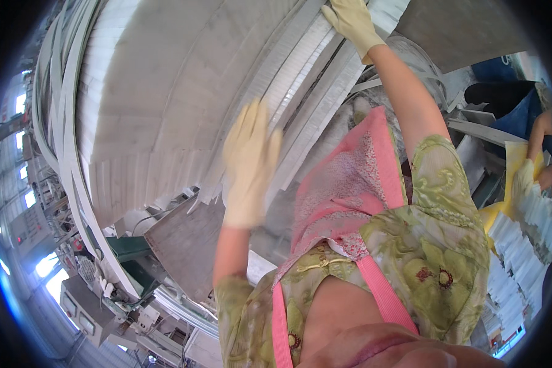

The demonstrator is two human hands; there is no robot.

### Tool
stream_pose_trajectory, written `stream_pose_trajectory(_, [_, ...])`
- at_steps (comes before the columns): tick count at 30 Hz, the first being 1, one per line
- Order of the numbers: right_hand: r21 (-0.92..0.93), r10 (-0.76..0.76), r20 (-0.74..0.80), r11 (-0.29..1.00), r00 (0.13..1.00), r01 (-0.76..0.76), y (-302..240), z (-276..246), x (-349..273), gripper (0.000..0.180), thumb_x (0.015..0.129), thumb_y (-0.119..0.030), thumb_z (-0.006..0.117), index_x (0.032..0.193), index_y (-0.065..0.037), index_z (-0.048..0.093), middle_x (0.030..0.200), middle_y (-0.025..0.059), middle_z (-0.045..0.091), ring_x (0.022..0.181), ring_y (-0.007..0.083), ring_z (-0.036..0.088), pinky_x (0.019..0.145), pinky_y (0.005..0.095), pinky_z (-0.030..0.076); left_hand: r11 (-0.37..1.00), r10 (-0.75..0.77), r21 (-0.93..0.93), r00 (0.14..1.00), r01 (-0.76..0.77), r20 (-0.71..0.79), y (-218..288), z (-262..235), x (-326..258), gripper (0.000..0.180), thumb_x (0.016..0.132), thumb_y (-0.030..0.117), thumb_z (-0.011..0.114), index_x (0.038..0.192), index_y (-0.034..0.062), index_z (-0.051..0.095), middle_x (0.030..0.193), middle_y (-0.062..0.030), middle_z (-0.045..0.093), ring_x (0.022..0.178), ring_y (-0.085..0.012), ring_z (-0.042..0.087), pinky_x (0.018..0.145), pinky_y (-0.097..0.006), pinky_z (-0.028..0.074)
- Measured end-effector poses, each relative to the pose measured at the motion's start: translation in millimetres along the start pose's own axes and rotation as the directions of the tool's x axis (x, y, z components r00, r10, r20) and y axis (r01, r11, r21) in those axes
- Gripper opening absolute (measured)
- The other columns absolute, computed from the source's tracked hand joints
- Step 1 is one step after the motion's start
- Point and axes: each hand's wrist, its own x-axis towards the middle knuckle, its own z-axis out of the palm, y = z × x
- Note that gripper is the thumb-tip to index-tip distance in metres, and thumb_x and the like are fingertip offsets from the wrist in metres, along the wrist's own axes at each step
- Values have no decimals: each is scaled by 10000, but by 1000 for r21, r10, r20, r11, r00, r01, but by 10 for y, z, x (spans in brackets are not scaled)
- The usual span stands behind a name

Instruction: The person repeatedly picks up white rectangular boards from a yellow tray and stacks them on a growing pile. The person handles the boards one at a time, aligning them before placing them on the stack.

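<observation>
Long pale grey-white strips [300, 70] lie side by side in a sloping row in front of me. My left hand [248, 162], in a cream glove, is over the near ends of the strips with its fingers stretched out and somewhat blurred. Whether it touches them I cannot tell. At the upper edge of the view my right hand [352, 27], gloved alike, lies on the far part of the strips with the thumb apart. Its fingertips are partly cut off by the picture's edge. Left of the strips spreads a broad stack of pale grey slabs [172, 80].
Curved pale rails [67, 122] run along the left. Below the stack is a brown board [184, 239], beside a green machine part [132, 257]. A grey control box [86, 310] stands lower left. At the right, another person's gloved hand [524, 181] is near pale strips.
</observation>
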Motion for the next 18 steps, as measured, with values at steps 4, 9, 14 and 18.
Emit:
stream_pose_trajectory(4, [-29, -58, 28, 998, 998, 59, 50, 68, -61, 562, 980, -371, 536, 1428, -33, 517, 1441, 205, 527, 1374, 367, 447, 1158, 540, 305, 994, 97, -33, 989, -101, -111, -47, 853, 1110, 626, 882, 276, 753, 1387, -37, 555, 1382, -221, 611, 1304, -384, 563, 1082, -451, 468])
stream_pose_trajectory(9, [8, -296, 126, 955, 947, 298, 162, -17, -18, 595, 1006, -441, 493, 1480, -81, 497, 1473, 175, 523, 1357, 354, 466, 1129, 569, 306, 1000, 19, 11, 992, -18, -125, -180, 1332, 1297, 589, 847, 304, 781, 1327, 5, 616, 1384, -191, 620, 1289, -373, 575, 1076, -423, 482])
stream_pose_trajectory(14, [41, -343, 133, 939, 930, 340, 87, -100, 92, 532, 980, -398, 543, 1401, -74, 569, 1431, 176, 557, 1333, 326, 496, 1104, 536, 340, 995, 41, 100, 988, -26, -152, -243, 1437, 1259, 525, 843, 290, 771, 1291, 44, 648, 1371, -172, 630, 1240, -361, 599, 1016, -432, 517])
stream_pose_trajectory(18, [-16, -209, 60, 978, 976, 210, -142, -122, 16, 459, 940, -315, 601, 1303, -36, 626, 1360, 185, 591, 1301, 324, 520, 1080, 507, 380, 979, 60, 199, 996, -47, -60, -207, 1432, 1306, 538, 867, 329, 738, 1310, 45, 629, 1409, -151, 598, 1261, -331, 580, 1038, -435, 492])
